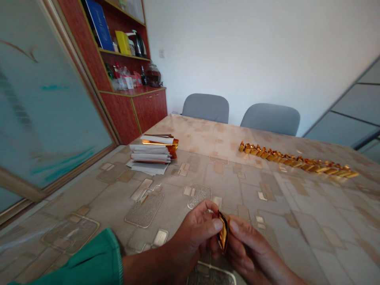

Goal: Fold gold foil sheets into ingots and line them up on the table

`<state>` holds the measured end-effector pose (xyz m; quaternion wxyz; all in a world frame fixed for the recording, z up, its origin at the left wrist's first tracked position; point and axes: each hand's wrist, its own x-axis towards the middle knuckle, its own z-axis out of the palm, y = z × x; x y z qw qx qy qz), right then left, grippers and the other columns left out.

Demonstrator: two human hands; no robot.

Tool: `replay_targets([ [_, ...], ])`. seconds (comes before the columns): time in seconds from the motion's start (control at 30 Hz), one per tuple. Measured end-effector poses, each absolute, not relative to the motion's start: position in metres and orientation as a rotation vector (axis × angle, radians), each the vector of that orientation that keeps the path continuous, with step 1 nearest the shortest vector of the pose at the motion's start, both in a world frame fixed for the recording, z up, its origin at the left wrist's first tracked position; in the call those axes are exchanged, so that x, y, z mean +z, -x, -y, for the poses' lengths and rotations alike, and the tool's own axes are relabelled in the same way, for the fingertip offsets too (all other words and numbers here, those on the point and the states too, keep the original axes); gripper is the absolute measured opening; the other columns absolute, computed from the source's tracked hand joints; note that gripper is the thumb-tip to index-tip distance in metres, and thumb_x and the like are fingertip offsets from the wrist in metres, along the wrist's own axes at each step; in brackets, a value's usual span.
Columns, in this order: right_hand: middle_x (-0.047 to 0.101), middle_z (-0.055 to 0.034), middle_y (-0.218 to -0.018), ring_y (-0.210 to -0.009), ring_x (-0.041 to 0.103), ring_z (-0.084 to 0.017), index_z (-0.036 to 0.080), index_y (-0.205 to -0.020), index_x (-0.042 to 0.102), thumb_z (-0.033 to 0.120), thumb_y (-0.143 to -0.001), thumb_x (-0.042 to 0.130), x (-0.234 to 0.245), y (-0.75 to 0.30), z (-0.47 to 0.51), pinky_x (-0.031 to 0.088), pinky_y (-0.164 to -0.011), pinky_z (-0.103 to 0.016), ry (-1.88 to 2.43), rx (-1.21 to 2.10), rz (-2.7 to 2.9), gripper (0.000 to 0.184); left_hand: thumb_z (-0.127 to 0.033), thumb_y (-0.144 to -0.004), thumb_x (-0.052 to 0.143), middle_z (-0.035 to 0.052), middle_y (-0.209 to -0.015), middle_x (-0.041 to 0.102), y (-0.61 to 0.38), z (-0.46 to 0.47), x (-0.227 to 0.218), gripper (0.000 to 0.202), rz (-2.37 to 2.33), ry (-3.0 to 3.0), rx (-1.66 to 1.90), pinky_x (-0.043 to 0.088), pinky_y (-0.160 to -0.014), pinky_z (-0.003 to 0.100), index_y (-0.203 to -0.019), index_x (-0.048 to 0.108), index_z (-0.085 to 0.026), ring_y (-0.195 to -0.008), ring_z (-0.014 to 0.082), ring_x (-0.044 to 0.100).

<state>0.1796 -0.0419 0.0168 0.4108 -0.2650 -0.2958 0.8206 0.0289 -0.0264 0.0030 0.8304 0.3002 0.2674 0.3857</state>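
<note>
Between my two hands is a small folded piece of shiny gold foil paper (223, 234), held upright above the near part of the table. My left hand (198, 229) pinches its left side, thumb on the front edge. From the right, my right hand (249, 243) grips the other side with thumb and fingers. The lower fingers of both hands are partly hidden. On the left of the table lies a stack of paper sheets (151, 154), pale on one side and gold on the other. A long row of folded gold foil pieces (285, 158) stretches along the right.
A patterned cloth covers the table (184, 174). Two grey chairs, the left (205, 107) and the right (270, 118), stand at its far edge. At the left are a red-brown cabinet (148, 107) and a frosted glass door (56, 107).
</note>
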Motion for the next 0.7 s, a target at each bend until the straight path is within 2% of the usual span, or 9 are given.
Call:
replay_targets([
  [0.1,0.051,0.0010,-0.055,-0.062,0.052,-0.014,0.018,-0.054,0.057,0.051,-0.083,0.075,0.010,-0.183,0.043,0.037,-0.057,-0.023,0.780,2.003,0.780,0.047,-0.047,-0.075,0.081,-0.0042,-0.068,0.060,-0.029,0.026,0.001,0.047,-0.581,-0.658,0.835,0.037,-0.046,0.017,-0.097,0.049,-0.021,-0.050,0.0074,0.050],
  [0.3,0.044,0.0042,-0.052,-0.051,0.037,-0.010,0.018,-0.055,0.055,0.049,-0.082,0.076,0.003,-0.188,0.039,0.032,-0.052,-0.023,0.821,1.991,0.810,0.046,-0.041,-0.075,0.081,-0.0061,-0.062,0.055,-0.029,0.024,-0.002,0.043,-0.673,-0.628,0.838,0.035,-0.048,0.018,-0.097,0.052,-0.020,-0.049,0.0062,0.045],
  [0.43,0.048,0.0028,-0.056,-0.057,0.045,-0.011,0.018,-0.059,0.056,0.047,-0.078,0.080,0.003,-0.189,0.038,0.034,-0.054,-0.022,0.806,2.049,0.734,0.043,-0.042,-0.072,0.083,-0.0059,-0.064,0.057,-0.028,0.023,0.001,0.046,-0.662,-0.647,0.841,0.036,-0.047,0.018,-0.099,0.053,-0.019,-0.048,0.0057,0.045],
  [0.57,0.046,0.0048,-0.053,-0.052,0.039,-0.009,0.017,-0.063,0.058,0.046,-0.078,0.082,0.002,-0.189,0.039,0.035,-0.054,-0.022,0.810,2.054,0.682,0.040,-0.039,-0.065,0.088,-0.0050,-0.069,0.061,-0.027,0.023,0.007,0.051,-0.644,-0.719,0.801,0.035,-0.044,0.017,-0.098,0.055,-0.018,-0.048,0.0048,0.046],
  [0.7,0.046,0.0046,-0.054,-0.053,0.040,-0.010,0.017,-0.062,0.058,0.046,-0.077,0.083,0.000,-0.189,0.039,0.037,-0.056,-0.022,0.822,2.058,0.677,0.041,-0.035,-0.065,0.088,-0.0067,-0.066,0.059,-0.027,0.022,0.007,0.049,-0.647,-0.694,0.789,0.033,-0.043,0.016,-0.097,0.055,-0.019,-0.048,0.0044,0.046],
])
